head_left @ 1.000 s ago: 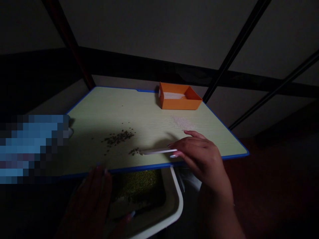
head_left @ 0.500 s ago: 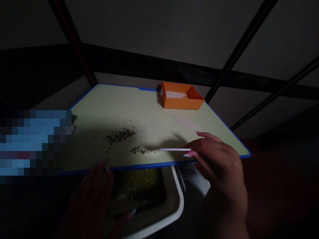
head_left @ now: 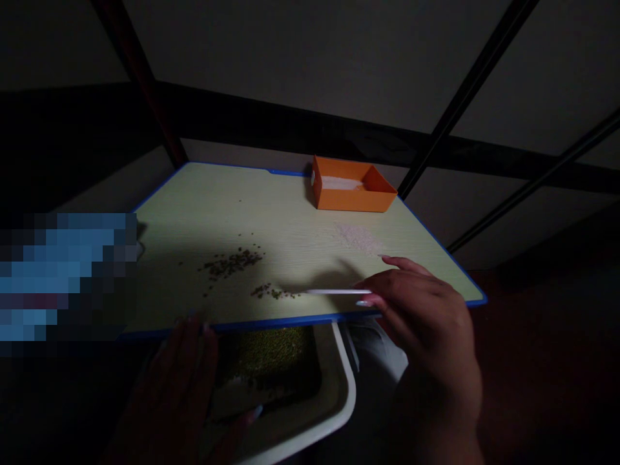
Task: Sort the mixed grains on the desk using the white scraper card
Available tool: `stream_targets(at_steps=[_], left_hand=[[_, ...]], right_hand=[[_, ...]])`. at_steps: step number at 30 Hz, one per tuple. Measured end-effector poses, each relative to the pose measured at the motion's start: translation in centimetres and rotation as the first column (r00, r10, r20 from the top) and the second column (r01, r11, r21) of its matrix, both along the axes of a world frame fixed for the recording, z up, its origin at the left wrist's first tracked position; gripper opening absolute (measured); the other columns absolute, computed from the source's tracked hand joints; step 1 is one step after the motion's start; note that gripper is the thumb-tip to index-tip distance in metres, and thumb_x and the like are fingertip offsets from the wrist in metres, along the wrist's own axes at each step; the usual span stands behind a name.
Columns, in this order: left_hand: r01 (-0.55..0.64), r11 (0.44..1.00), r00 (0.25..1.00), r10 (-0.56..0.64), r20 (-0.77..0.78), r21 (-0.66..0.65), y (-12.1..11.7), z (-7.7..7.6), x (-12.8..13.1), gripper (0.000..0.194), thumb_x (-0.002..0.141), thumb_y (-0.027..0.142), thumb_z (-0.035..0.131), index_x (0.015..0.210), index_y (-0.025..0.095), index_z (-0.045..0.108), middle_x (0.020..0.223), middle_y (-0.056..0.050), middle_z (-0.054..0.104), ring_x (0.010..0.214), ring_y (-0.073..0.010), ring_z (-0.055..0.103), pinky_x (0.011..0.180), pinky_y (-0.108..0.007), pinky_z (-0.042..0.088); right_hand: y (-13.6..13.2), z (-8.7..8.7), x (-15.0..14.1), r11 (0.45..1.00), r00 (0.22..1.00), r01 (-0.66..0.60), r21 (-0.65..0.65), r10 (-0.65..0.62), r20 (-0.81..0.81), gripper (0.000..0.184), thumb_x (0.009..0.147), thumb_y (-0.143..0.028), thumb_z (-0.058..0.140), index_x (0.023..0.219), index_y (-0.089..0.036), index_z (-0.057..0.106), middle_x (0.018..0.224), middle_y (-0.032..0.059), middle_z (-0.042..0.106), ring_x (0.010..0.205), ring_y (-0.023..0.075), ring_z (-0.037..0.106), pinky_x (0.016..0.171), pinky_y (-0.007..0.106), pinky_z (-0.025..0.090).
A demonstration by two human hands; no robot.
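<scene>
My right hand (head_left: 421, 310) pinches a thin white stick (head_left: 339, 292) between thumb and fingers. The stick lies low over the pale table (head_left: 290, 219), its far end at a small scatter of dark and greenish grains (head_left: 274, 292). A larger spread of dark grains (head_left: 232, 263) is behind and to the left. Beyond my right fingers is a patch of white grains (head_left: 359, 237). My left hand (head_left: 179, 381) is dim, fingers stretched out near the table's front edge and thumb apart, over the left part of a white tub (head_left: 346, 394) with green beans (head_left: 271, 352).
An orange open box (head_left: 356, 201) with white material inside stands at the table's back right. A blue rim (head_left: 290, 323) runs along the table's edge. A greyish clear object (head_left: 380, 345) is under the front edge. At left, a blurred-out blue area (head_left: 58, 278) overlaps the table.
The view has shifted very slightly. Both hands and the stick stay nearly where they were, and the grains look almost the same.
</scene>
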State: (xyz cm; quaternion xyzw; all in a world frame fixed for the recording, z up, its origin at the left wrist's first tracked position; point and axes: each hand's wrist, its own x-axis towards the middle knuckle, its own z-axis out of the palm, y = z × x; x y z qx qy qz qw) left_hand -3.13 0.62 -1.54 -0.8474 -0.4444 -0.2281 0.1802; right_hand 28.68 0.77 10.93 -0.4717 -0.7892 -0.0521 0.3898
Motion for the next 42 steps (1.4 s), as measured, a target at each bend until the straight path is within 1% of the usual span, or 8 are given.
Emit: stream_targets(at_steps=[4,7,15,19,24,29,37,42], left_hand=[[-0.032,0.999,0.999,0.032,-0.019,0.004,0.06,-0.05,0.04,0.087,0.086,0.062,0.038,0.153,0.007,0.022,0.168,-0.019,0.017,0.156,-0.0346,0.019,0.105,-0.057,0.048],[-0.027,1.000,0.999,0.027,-0.027,0.016,0.12,-0.11,0.14,0.089,0.085,0.063,0.038,0.153,0.007,0.022,0.168,-0.020,0.018,0.156,-0.0352,0.020,0.098,-0.058,0.053],[-0.028,1.000,0.999,0.028,-0.016,-0.008,0.03,0.13,0.41,0.087,0.088,0.063,0.037,0.153,0.007,0.021,0.169,-0.018,0.016,0.157,-0.0323,0.017,0.108,-0.054,0.043],[-0.022,1.000,0.999,0.022,-0.027,0.009,0.09,-0.03,0.26,0.089,0.086,0.063,0.037,0.151,0.004,0.024,0.168,-0.020,0.018,0.157,-0.0323,0.017,0.107,-0.053,0.041],[-0.005,1.000,1.000,0.005,-0.012,0.011,0.12,0.15,0.36,0.088,0.087,0.060,0.037,0.152,0.003,0.021,0.169,-0.019,0.012,0.158,-0.0315,0.011,0.106,-0.055,0.040],[0.006,1.000,1.000,-0.006,0.009,0.001,0.13,0.14,0.35,0.087,0.086,0.059,0.039,0.152,0.004,0.023,0.169,-0.019,0.016,0.157,-0.0312,0.015,0.110,-0.053,0.037],[-0.015,1.000,1.000,0.015,-0.012,-0.004,-0.05,-0.15,0.16,0.088,0.085,0.059,0.038,0.153,0.006,0.019,0.169,-0.018,0.013,0.158,-0.0331,0.014,0.102,-0.058,0.047],[0.003,1.000,1.000,-0.003,0.006,0.010,0.22,0.03,0.31,0.088,0.085,0.059,0.040,0.152,0.005,0.022,0.169,-0.017,0.015,0.157,-0.0321,0.016,0.109,-0.054,0.040]], right_hand=[[-0.01,-0.16,0.13,1.000,1.000,-0.001,-0.016,0.001,0.007,0.013,0.098,-0.019,0.059,0.086,-0.022,0.064,0.085,-0.0041,0.078,0.077,0.0107,0.074,0.102,0.035,0.047],[-0.13,-0.22,0.23,0.999,1.000,0.006,-0.037,-0.005,0.004,0.013,0.098,-0.020,0.059,0.087,-0.023,0.065,0.085,-0.0057,0.078,0.079,0.0098,0.073,0.103,0.034,0.045],[-0.53,-0.19,0.11,0.999,1.000,0.020,-0.032,-0.021,-0.016,0.011,0.097,-0.020,0.061,0.087,-0.023,0.065,0.085,-0.0061,0.076,0.077,0.0089,0.071,0.105,0.033,0.044],[-0.67,-0.19,0.15,0.999,0.999,0.030,-0.022,-0.030,-0.024,0.013,0.098,-0.022,0.060,0.086,-0.023,0.064,0.082,-0.0059,0.075,0.075,0.0092,0.071,0.105,0.034,0.045],[-0.58,-0.25,0.53,1.000,1.000,0.007,-0.015,-0.007,-0.015,0.013,0.097,-0.021,0.060,0.086,-0.022,0.064,0.082,-0.0059,0.076,0.075,0.0088,0.072,0.104,0.033,0.045],[-0.46,-0.44,0.77,0.999,0.999,0.032,0.027,-0.031,-0.016,0.012,0.097,-0.022,0.061,0.086,-0.022,0.064,0.081,-0.0049,0.076,0.074,0.0096,0.071,0.102,0.033,0.047],[-0.46,-0.15,0.46,1.000,1.000,-0.004,-0.017,0.004,-0.003,0.014,0.097,-0.019,0.059,0.085,-0.021,0.066,0.083,-0.0046,0.077,0.075,0.0096,0.072,0.104,0.033,0.044],[-0.23,-0.27,0.35,1.000,1.000,0.007,-0.008,-0.007,0.015,0.015,0.098,-0.021,0.059,0.085,-0.021,0.065,0.082,-0.0046,0.077,0.073,0.0090,0.072,0.104,0.033,0.043]])
